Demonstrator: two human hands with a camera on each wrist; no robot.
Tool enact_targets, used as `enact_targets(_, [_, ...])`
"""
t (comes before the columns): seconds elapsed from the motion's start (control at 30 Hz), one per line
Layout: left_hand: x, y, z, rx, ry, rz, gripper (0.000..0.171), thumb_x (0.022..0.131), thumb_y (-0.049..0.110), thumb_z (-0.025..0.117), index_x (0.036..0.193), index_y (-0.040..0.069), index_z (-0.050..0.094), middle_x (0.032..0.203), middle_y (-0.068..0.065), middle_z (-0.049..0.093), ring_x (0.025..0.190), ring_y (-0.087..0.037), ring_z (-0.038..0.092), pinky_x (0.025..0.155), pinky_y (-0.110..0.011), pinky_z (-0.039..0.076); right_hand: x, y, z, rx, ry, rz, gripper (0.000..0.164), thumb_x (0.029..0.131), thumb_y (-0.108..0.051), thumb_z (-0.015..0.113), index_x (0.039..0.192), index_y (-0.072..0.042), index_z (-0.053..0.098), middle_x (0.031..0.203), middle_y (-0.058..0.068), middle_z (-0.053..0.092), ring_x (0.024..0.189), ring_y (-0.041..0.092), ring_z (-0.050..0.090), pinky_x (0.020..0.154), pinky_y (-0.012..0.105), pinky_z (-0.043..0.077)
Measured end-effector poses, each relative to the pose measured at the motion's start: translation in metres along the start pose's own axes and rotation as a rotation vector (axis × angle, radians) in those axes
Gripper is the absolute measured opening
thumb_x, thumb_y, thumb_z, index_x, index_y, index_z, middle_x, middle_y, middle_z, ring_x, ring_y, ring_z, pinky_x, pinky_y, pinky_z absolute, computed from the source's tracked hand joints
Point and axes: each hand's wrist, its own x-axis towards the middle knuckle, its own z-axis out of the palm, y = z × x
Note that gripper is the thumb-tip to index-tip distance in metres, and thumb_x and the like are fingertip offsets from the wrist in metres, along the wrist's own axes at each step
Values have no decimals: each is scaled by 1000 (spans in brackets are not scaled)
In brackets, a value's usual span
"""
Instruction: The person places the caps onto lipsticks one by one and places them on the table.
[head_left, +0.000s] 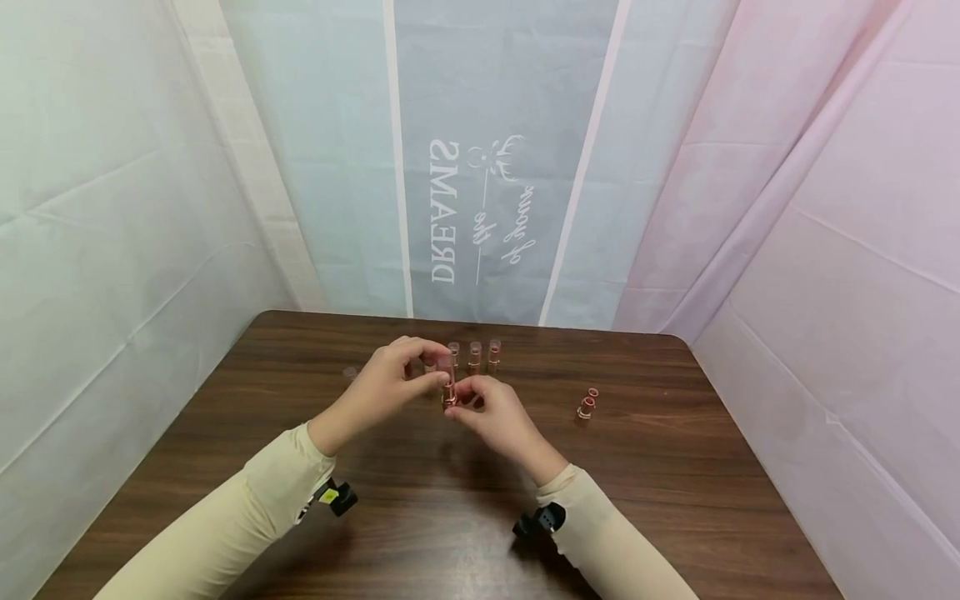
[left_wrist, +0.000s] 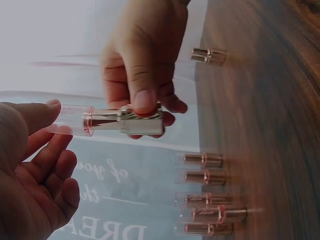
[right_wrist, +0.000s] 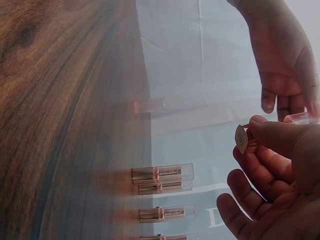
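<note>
In front of me, both hands hold one lipstick tube (head_left: pixel 449 392) above the table. My left hand (head_left: pixel 378 383) pinches its clear cap (left_wrist: pixel 75 120) between thumb and fingers. With thumb and fingertips, my right hand (head_left: pixel 501 417) grips the shiny rose-gold base (left_wrist: pixel 142 124). In the left wrist view the cap's rim overlaps the narrow gold collar (left_wrist: pixel 102 120), and part of the collar shows between cap and base. The round underside (right_wrist: pixel 241 139) of the base faces the right wrist camera.
Several capped lipstick tubes (head_left: pixel 475 358) stand in a row behind the hands. Uncapped gold tubes (head_left: pixel 586 407) stand close together at the right. A loose clear cap (right_wrist: pixel 150 104) sits at the left of the brown wooden table (head_left: pixel 645 483). Fabric curtains (head_left: pixel 510 83) hang behind.
</note>
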Motion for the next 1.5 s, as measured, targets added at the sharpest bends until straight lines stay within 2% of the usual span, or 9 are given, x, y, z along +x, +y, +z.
enact_targets(0.17, [-2,-1,4,-6,-24,-6,25,93,23,78,117,18,73,104,6,68,88,-14,58,69,-27,49,1,-2,-2,7,13,9,16,89,-20,83,101,-16,73,98,-4,69,90,12,66,79,29,56])
enact_targets(0.33, [-3,-2,5,-13,-27,-12,23,93,23,78,116,20,73,102,7,67,87,-17,59,68,-28,49,1,-3,-4,30,35,15,18,88,-20,84,101,-17,73,98,-4,70,88,10,67,77,26,56])
enact_targets(0.47, [-3,-2,7,-3,-34,-10,22,94,24,77,115,20,73,101,7,67,88,-15,58,69,-31,49,0,-3,-4,30,40,11,17,88,-20,83,101,-17,72,99,-3,69,91,15,69,79,28,56])
enact_targets(0.67, [-3,-2,9,16,-41,-13,21,93,24,78,113,20,73,102,7,67,88,-12,58,69,-29,48,-1,-4,-4,21,46,5,18,88,-18,83,101,-15,72,102,-1,67,97,23,68,83,36,57])
enact_targets(0.8, [-3,-2,9,6,-44,-20,21,94,23,77,114,20,73,101,6,67,85,-14,58,68,-28,49,-2,-4,-4,12,49,-9,18,88,-18,83,101,-15,72,101,-2,67,97,22,68,83,38,58])
enact_targets(0.97, [-3,-2,10,4,-42,-16,21,94,23,77,115,20,72,101,6,67,83,-15,57,67,-28,48,-2,-6,-6,11,59,-18,17,88,-18,83,100,-16,71,99,-4,67,95,16,67,82,32,56])
enact_targets(1.17, [-3,-2,11,4,-44,-11,19,94,24,76,112,21,72,100,7,67,82,-13,57,67,-28,48,-3,-7,-6,36,54,-11,16,88,-18,83,99,-16,71,99,-3,67,93,18,67,80,27,55])
enact_targets(1.37, [-5,-3,11,2,-40,4,19,94,24,76,112,21,72,100,7,67,83,-13,57,67,-28,48,-3,-7,-5,30,61,-16,17,87,-18,83,99,-16,71,98,-4,68,90,11,65,79,27,56])
enact_targets(1.5, [-6,-4,13,-5,-44,7,19,94,23,76,112,20,72,100,7,67,83,-14,58,68,-28,48,-4,-7,-4,32,67,-17,18,87,-17,84,99,-15,72,98,-2,68,90,15,67,80,32,57])
